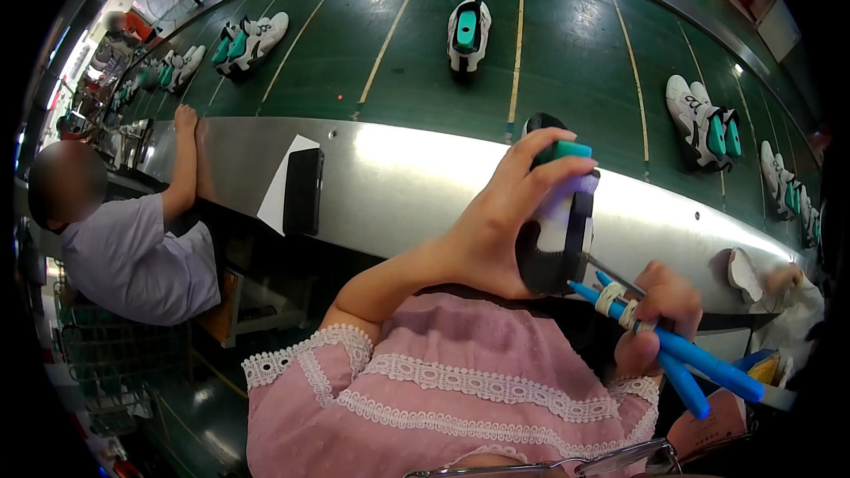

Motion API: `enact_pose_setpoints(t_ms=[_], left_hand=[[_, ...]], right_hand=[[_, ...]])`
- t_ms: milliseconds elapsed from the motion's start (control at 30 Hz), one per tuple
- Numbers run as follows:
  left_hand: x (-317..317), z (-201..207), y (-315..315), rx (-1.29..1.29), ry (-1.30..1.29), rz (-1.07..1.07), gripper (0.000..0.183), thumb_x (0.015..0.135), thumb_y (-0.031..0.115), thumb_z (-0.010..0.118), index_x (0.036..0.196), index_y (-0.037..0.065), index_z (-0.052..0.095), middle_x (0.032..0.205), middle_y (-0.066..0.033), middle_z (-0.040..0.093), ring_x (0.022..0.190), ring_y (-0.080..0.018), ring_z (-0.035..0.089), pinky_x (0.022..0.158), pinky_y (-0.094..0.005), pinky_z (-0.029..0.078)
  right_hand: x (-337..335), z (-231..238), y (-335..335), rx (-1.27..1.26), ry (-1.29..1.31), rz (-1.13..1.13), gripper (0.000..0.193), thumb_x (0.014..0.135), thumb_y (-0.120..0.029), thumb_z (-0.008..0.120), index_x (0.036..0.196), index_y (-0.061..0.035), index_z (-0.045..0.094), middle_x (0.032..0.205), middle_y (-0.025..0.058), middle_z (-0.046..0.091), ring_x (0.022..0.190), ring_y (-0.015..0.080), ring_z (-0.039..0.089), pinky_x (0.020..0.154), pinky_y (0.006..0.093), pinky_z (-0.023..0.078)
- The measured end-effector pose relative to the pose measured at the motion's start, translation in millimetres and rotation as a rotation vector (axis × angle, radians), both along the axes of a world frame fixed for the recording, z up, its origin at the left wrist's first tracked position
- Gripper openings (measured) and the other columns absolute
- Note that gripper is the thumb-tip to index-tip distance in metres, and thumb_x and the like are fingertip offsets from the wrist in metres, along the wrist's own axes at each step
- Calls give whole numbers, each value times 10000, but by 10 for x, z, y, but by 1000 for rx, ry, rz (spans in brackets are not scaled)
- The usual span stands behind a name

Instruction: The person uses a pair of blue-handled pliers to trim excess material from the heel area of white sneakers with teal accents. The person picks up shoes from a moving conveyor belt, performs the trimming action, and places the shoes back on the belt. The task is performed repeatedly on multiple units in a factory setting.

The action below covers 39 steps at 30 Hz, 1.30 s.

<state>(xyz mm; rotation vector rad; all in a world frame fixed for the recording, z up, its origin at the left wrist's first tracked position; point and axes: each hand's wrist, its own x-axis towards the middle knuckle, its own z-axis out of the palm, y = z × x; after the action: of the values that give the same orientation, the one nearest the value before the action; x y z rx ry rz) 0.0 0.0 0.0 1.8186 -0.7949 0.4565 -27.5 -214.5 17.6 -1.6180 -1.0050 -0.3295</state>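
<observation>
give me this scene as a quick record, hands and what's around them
left hand: grips a white-and-black shoe with teal inside
right hand: holds two blue pen-shaped sticks bound with cream bands, plus a thin metal rod; tips near the shoe, contact unclear
green belt: yellow crosswise lines, single white shoe with teal insert, more shoes to both sides
shiny steel ledge: black phone on white paper
co-worker in lilac shirt: at left, one arm toward the belt
</observation>
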Motion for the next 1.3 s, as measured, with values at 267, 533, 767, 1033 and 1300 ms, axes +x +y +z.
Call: enact_pose_setpoints(t_ms=[267,533,767,1033,1300], left_hand=[[128,45,84,-2,0,16,916,465,189,802,1260,63,365,1262,-218,313,1161,-386,365,949,-383,340],[-314,-723,202,315,-385,-217,665,648,202,734,1230,266,420,1293,-156,334,1180,-352,367,998,-482,302],[-3,-1916,149,403,-671,-298,658,643,189,720,1223,356,456,1345,-86,339,1246,-271,351,1025,-526,249],[1627,-1172,-118,417,-356,-21,747,588,275,798,1249,172,466,1389,-146,242,1291,-349,243,1041,-515,216],[2458,-1704,728,-358,112,1157,950,581,198,826,1309,5,248,1347,-205,222,1264,-331,246,1014,-405,264]], right_hand=[[259,28,140,139,-150,-116,369,826,-401,587,818,-57,453,550,46,454,443,162,442,415,266,322],[329,-825,-106,876,364,-586,303,869,-364,433,777,-90,342,689,29,325,599,111,337,552,208,288],[305,-1609,-403,797,607,-725,194,909,-258,389,793,-103,374,747,-3,328,648,75,345,566,214,308],[492,-1898,-415,1030,691,-624,219,931,-280,389,781,-120,397,709,-19,342,543,52,343,502,190,302],[413,-1951,-384,1112,758,-616,210,939,-278,370,789,-134,398,702,-32,337,555,45,339,495,183,301]])
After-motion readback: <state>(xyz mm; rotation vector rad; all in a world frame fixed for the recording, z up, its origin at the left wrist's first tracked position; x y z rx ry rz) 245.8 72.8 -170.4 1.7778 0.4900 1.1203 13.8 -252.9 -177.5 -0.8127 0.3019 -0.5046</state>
